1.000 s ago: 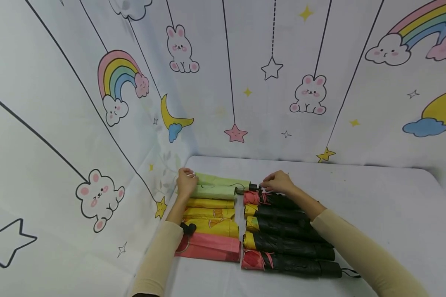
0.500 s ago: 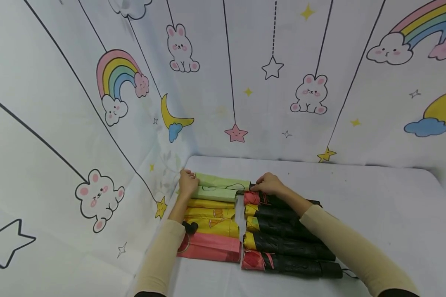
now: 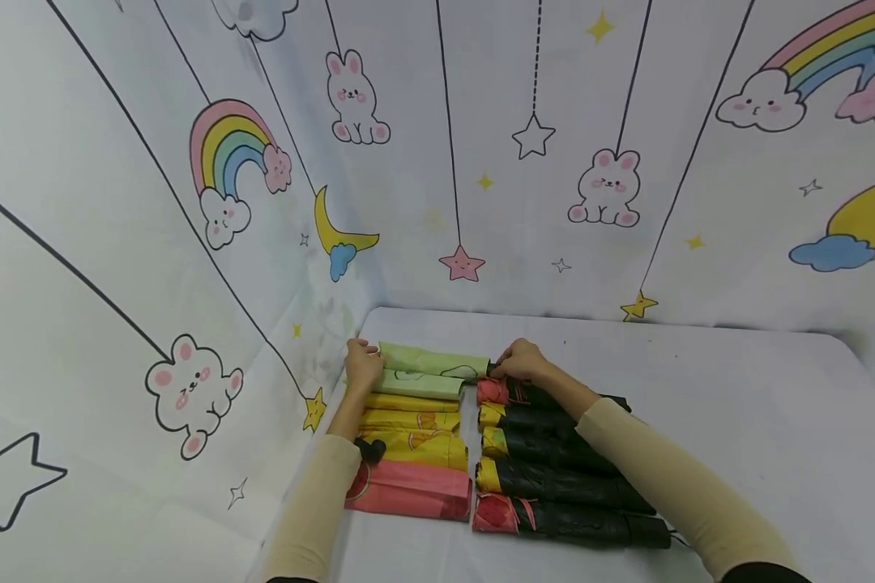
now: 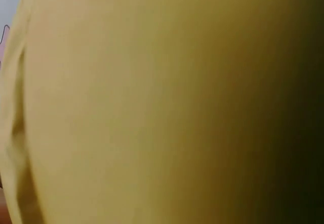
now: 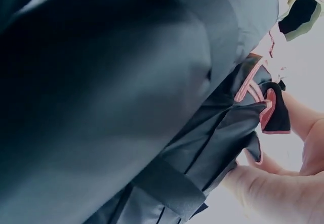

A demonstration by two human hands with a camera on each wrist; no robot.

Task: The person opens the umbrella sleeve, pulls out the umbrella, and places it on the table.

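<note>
My left hand (image 3: 364,366) has its fingers curled at the left end of the upper pale green folding umbrella (image 3: 433,360). At that umbrella's right end, beside its black tip, my right hand (image 3: 525,360) pinches with thumb and fingertips. A second pale green bundle (image 3: 419,384) lies just below it. Under the right forearm is a black umbrella with a red end (image 3: 492,390). In the right wrist view, the thumb (image 5: 273,188) shows behind a black umbrella with red-trimmed folds (image 5: 217,133). A beige sleeve (image 4: 101,102) fills the left wrist view.
Yellow fruit-patterned bundles (image 3: 416,444) and a red bundle (image 3: 416,490) continue the left column. In the right column lie several black umbrellas, one with a yellow end (image 3: 488,474) and the nearest with a red end (image 3: 494,513). Printed cloth walls stand behind the white table (image 3: 736,405).
My right hand has moved left, from the black strap to the right end of the upper green umbrella. The left hand stays at the other end.
</note>
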